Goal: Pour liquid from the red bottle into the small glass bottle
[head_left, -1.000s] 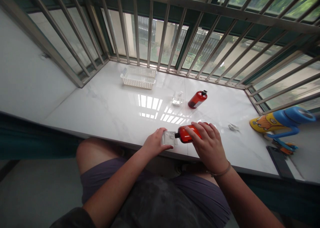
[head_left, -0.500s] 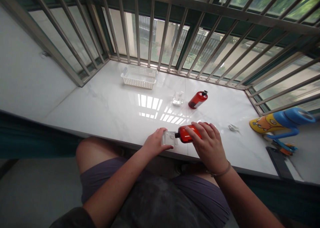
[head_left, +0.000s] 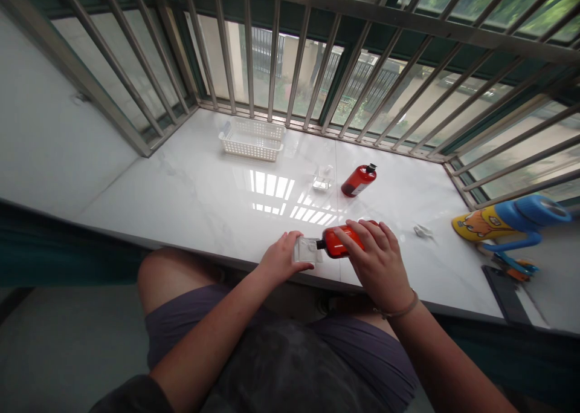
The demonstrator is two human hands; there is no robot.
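At bottom centre I have a glossy red bottle [head_left: 341,241] with a black neck beside a clear plastic case [head_left: 307,250], on a white sill [head_left: 194,225] veined faintly grey, and at far right sits a yellow-and-blue cartoon-printed container [head_left: 502,218].

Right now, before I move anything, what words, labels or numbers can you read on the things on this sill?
Farther red bottle: pale label, too small to read.
Red bottle in the right hand: no readable text.
Yellow-and-blue cartoon-printed object: no readable words.
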